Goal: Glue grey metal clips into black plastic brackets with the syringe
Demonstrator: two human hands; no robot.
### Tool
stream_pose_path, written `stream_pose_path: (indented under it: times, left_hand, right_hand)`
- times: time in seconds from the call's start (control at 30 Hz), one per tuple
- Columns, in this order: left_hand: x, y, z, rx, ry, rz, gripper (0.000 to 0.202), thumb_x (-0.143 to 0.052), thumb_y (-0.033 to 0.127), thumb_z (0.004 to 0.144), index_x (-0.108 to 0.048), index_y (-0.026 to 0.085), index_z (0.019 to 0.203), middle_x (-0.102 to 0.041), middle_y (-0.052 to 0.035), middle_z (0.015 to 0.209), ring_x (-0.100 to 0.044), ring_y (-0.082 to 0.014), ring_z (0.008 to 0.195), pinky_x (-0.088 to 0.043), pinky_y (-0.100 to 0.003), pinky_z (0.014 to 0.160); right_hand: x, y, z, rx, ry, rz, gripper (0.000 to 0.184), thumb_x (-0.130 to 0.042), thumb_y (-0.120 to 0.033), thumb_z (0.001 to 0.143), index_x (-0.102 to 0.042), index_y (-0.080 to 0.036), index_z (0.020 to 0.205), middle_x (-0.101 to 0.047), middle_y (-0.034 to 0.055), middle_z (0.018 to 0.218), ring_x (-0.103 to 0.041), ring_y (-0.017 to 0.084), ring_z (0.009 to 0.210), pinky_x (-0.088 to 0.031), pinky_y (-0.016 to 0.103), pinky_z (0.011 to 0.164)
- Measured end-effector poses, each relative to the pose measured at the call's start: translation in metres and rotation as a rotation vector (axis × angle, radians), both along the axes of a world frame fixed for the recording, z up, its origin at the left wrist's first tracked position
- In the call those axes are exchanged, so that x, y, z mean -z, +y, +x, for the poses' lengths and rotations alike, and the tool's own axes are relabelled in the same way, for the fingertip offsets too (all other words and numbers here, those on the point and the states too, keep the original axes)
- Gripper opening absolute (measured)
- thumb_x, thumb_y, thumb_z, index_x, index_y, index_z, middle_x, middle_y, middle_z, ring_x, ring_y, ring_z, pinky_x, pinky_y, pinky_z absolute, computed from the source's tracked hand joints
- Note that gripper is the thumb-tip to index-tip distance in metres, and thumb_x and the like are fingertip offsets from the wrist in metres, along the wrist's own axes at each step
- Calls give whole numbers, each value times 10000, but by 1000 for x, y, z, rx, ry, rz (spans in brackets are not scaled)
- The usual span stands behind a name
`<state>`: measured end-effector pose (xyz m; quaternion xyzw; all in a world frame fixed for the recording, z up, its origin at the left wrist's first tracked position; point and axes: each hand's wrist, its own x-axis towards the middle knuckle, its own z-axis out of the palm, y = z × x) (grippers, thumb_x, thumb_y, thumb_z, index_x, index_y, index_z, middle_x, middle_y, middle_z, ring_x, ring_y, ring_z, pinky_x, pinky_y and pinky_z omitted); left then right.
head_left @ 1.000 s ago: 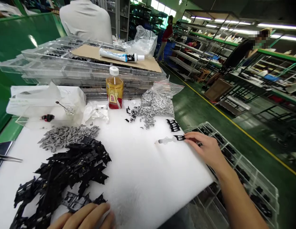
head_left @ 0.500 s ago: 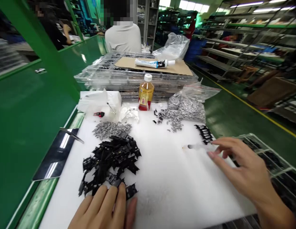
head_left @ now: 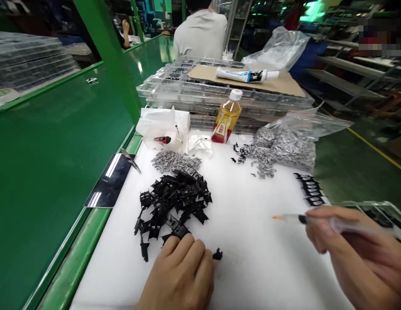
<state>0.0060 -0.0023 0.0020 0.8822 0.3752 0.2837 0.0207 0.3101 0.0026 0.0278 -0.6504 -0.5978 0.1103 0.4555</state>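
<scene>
My left hand (head_left: 182,271) is closed, fingers curled, at the near end of a heap of black plastic parts (head_left: 177,196). A small black plastic part (head_left: 218,254) sticks out past its fingertips, mostly hidden by the hand. On the right, my right hand (head_left: 345,245) grips a slim translucent syringe (head_left: 292,217) above the white work surface (head_left: 245,215). The syringe's orange tip points left, and a dark band shows just ahead of the fingers. A row of black parts (head_left: 312,189) lies beyond the right hand.
Small grey pieces (head_left: 176,162) lie behind the heap. A bag of grey pieces (head_left: 292,146) and a bottle (head_left: 226,117) stand farther back, before stacked clear trays (head_left: 268,101). Tweezers (head_left: 131,160) and a dark glossy panel (head_left: 110,183) lie at the left edge.
My right hand has closed on the syringe and lifted it off the surface. My left hand has drawn back from the heap with a black part. The view has shifted left.
</scene>
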Motion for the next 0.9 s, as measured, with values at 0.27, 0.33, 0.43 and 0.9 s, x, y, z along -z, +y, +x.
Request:
stream_pose_path:
  times: [0.27, 0.33, 0.43, 0.9]
  left_hand:
    - [-29, 13, -20, 116, 84, -200, 395, -572, 156, 996, -639, 158, 1385, -702, -62, 1436, -573, -276, 1326, -357, -441, 1038]
    - [-32, 16, -22, 191, 91, -266, 376, -635, 178, 976, -653, 192, 1351, -734, -41, 1374, -607, -257, 1273, -367, -431, 1024]
    - [-23, 16, -20, 198, 34, -235, 267, -622, 126, 1012, -686, 195, 1262, -778, -21, 1183, -651, -220, 1083, -364, -413, 942]
    - [-23, 5, -15, 168, 68, -88, 308, -439, 103, 1094, -709, 154, 1233, -781, -55, 1152, -673, -215, 1071, -396, -398, 911]
  right_hand:
    - [12, -22, -7, -199, -4, -248, 168, -668, -417, 991, -743, -293, 1074, -769, 15, 850, -752, 188, 700, -571, 215, 528]
    - [10, -25, -8, -114, 56, -114, 150, -662, -402, 990, -738, -295, 1064, -764, 10, 865, -699, 158, 625, -568, 221, 536]
    - [7, -25, -13, -213, 1, -209, 122, -668, -376, 991, -745, -294, 1037, -774, 15, 895, -724, 163, 667, -548, 214, 516]
    - [16, -45, -17, -205, -7, -290, 104, -689, -351, 978, -764, -294, 1024, -797, 17, 932, -745, 172, 712, -557, 223, 538]
